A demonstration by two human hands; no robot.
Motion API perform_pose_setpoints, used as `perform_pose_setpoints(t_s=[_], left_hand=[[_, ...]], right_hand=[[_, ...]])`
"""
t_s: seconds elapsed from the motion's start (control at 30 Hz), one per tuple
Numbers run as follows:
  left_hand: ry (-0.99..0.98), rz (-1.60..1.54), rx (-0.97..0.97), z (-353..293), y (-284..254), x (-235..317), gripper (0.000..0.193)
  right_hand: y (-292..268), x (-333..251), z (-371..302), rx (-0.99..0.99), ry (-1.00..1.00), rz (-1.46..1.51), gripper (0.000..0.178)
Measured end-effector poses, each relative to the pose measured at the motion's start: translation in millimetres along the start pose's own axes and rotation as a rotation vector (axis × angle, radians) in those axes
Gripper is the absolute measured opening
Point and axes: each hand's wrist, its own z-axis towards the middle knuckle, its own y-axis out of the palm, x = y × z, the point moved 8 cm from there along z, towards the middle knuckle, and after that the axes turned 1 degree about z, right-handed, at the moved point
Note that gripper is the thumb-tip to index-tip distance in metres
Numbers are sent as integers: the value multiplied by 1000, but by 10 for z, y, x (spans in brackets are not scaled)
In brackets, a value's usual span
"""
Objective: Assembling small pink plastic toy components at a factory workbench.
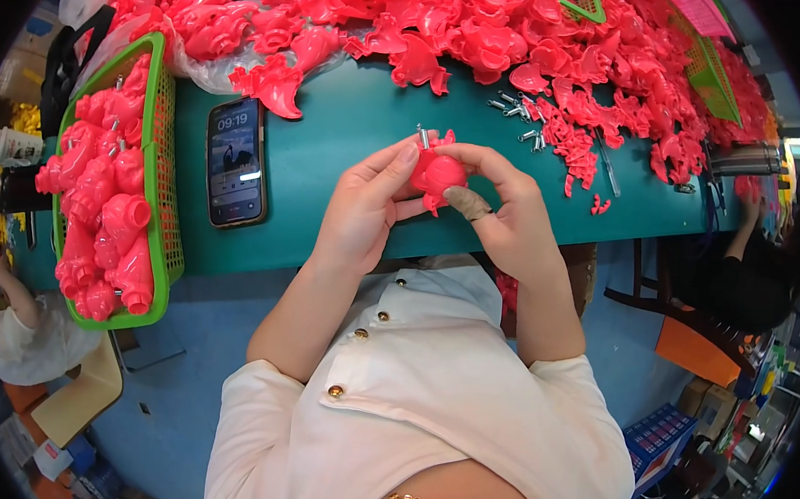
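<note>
Between my hands, over the table's near edge, is a glossy pink-red plastic part (442,175) with a rounded body. A small metal spring (423,137) sticks up from its top, beside my left thumb. My left hand (367,196) grips the part from the left, fingers partly behind it. From the right, my right hand (505,206) pinches it between forefinger and thumb; the thumb has a tan wrap on it. How the part is joined inside is hidden by my fingers.
A large heap of pink-red plastic shells (416,19) covers the far table. Loose springs (521,108) and small pink pieces (570,145) lie at right. On the left are a phone (236,162) and a green basket (170,224) of similar parts. Other people sit on both sides.
</note>
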Motion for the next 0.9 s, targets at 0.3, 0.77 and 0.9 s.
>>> perform_pose_setpoints(t_s=[0.3,0.77,0.9], left_hand=[[7,26,14,-22,39,13,38],[-26,0,-12,-28,62,8,37],[-38,-7,-11,-27,63,8,38]], right_hand=[[-71,75,-42,123,74,244,32],[-66,-33,-79,188,54,169,28],[-54,-21,-72,192,59,221,28]])
